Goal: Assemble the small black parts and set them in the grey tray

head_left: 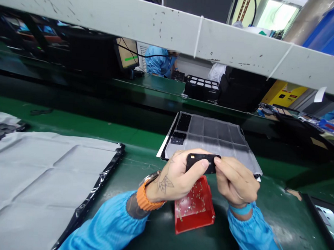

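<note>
Clasping a black part (198,158), our left grip (176,178) has its thumb laid over the face, with the fingers mostly hidden behind. At the part's right end our right grip (237,180) brings its fingertips together; we cannot tell whether they pinch the part itself or something small against it.

From the head view, we see the part between our two hands, lying crosswise, just beyond a red bin (195,226) on the green worktop (156,239). Small pale bits (195,196) lie scattered in the bin. Farther off sits a tray with a grey sheet (220,132), and darker pieces (183,123) stand along its left side. Another grey sheet (36,170) lies to our left, edged in shiny black.

We judge the part light and fairly stiff, thin enough to flex if pressed hard at one end. Its dark face looks smooth, so it may slide under a dry thumb. We would take it by the long edges, thumb near the middle, leaving the pale spot (192,156) by its left end untouched.
</note>
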{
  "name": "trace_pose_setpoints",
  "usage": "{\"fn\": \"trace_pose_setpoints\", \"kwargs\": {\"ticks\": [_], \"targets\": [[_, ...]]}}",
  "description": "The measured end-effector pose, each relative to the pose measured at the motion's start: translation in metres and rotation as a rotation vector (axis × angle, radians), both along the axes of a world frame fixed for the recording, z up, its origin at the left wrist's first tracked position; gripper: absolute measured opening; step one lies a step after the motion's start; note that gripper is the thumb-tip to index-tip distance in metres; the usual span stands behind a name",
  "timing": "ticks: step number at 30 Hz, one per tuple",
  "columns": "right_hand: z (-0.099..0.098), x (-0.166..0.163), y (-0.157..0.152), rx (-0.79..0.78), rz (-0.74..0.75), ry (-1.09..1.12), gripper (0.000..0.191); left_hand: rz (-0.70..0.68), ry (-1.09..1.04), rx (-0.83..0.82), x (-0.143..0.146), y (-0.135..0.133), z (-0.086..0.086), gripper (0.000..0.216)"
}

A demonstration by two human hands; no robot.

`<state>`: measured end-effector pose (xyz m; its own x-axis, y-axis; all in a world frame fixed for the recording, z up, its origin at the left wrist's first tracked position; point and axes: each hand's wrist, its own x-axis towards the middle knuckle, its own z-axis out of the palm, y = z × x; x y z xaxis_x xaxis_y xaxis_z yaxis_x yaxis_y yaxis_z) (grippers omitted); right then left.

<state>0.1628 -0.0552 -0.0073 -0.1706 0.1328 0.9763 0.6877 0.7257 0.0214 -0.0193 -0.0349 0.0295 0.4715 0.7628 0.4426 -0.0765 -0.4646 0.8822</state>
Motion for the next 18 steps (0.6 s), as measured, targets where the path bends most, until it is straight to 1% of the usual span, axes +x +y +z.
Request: {"fn": "trace_pose_setpoints", "kwargs": {"ticks": [5,9,13,18], "targets": [[0.0046,-0.0029,-0.0017,-0.026,0.003,0.001,0.032,0.01,-0.012,0.044,0.0001,0.0016,-0.0002,0.026],[0.0043,-0.0035,-0.0014,-0.036,0.012,0.001,0.033,0.025,-0.012,0.033,0.0002,0.0029,-0.0037,0.027],[0.0032,-0.0042,-0.0009,-0.067,-0.011,0.03,0.034,0.031,-0.011,0.027,0.0011,0.0045,-0.0059,0.027],[0.004,-0.0058,-0.0013,-0.045,-0.022,0.058,0.031,0.025,-0.017,0.052,0.0022,0.0048,-0.0051,0.027]]}}
